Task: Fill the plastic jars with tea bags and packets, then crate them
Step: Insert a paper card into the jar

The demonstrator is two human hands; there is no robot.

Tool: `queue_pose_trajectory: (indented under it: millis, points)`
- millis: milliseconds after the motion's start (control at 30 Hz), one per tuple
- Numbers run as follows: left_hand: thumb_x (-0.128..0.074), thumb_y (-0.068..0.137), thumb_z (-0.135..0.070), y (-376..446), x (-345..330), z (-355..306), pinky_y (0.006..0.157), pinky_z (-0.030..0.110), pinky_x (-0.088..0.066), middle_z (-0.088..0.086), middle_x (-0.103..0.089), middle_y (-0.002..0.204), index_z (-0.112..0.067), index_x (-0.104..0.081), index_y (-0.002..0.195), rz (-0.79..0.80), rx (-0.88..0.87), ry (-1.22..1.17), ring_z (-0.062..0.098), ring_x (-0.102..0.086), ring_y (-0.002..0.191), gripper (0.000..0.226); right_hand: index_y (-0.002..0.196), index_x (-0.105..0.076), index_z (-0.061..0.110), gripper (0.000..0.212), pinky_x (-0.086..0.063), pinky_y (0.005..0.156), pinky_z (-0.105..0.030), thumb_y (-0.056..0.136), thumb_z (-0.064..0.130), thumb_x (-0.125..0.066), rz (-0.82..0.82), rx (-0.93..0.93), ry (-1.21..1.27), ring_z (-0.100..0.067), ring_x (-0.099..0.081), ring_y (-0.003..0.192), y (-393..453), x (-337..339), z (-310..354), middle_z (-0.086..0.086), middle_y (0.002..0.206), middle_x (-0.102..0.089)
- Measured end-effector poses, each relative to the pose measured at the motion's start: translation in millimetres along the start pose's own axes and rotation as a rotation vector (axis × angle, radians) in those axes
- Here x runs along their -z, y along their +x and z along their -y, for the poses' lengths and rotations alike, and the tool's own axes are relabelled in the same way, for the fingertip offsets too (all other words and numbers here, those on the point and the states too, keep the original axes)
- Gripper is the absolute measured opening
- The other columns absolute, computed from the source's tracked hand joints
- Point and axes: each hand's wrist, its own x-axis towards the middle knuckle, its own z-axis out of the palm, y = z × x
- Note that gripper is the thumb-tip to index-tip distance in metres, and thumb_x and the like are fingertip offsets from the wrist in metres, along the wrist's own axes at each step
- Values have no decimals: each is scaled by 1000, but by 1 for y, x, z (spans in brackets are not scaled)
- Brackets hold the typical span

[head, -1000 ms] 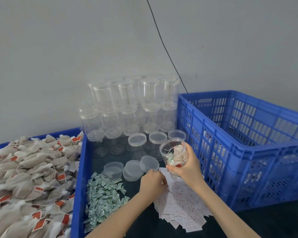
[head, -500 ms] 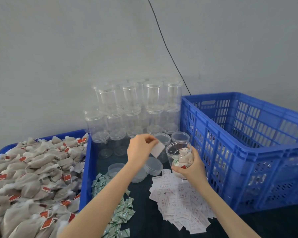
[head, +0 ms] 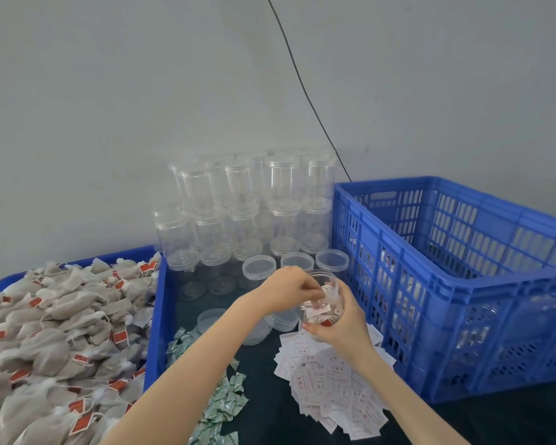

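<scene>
My right hand (head: 344, 326) grips a clear plastic jar (head: 331, 298) from below and from the right, tilted towards me, with tea bags and a red tag inside. The bunched fingertips of my left hand (head: 289, 285) dip into the jar's mouth, pinching a white packet (head: 315, 311). Below the jar, a pile of white packets (head: 334, 387) lies on the dark table. Small green packets (head: 219, 403) are scattered left of that pile. Several tea bags (head: 52, 332) with red tags fill the blue tray (head: 156, 316) at the left.
A large blue slatted crate (head: 463, 284) stands at the right, close to my right hand. Stacked empty clear jars (head: 247, 200) line the wall behind. Loose open jars and lids (head: 259, 266) sit just behind my hands. A black cable hangs down the wall.
My left hand picked a white packet off the pile, lifted it and brought it right into the jar's mouth. My right hand kept the jar nearly in place.
</scene>
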Motion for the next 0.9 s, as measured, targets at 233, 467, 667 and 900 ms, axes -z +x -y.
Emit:
queue_pose_trajectory:
  millis: [233, 467, 667, 900]
  points:
    - [-73, 81, -34, -10, 11, 10, 97, 18, -39, -25, -50, 126, -38, -47, 130, -190, 22, -496, -6, -46, 116, 56, 120, -49, 45, 79, -52, 77, -16, 57, 23, -92, -41, -34, 107, -1, -66, 99, 10, 5, 4, 15, 108, -68]
    - [-80, 74, -28, -13, -4, 19, 81, 21, -53, -12, -58, 118, -40, -25, 138, -83, 87, -800, -6, -63, 88, 86, 133, -41, 26, 66, -53, 83, -20, 75, 22, -73, 224, -33, 197, -2, -65, 104, 29, 18, 32, 8, 116, -67]
    - [-84, 67, -26, -14, -12, 20, 90, 31, -54, -11, -64, 115, -39, -49, 121, -265, 100, -704, 9, -63, 104, 66, 155, -15, 15, 80, -30, 109, -29, 93, 24, -65, 200, -28, -53, -14, -32, 137, 58, 23, 75, -5, 156, -29]
    - [-85, 63, -16, -14, -20, 20, 90, 35, -55, -6, -68, 111, -25, -53, 128, -323, 132, -702, 9, -65, 99, 72, 152, -27, 24, 87, -44, 88, -33, 81, 58, -66, 483, 7, -871, -27, -51, 124, 80, 7, 93, -8, 149, -33]
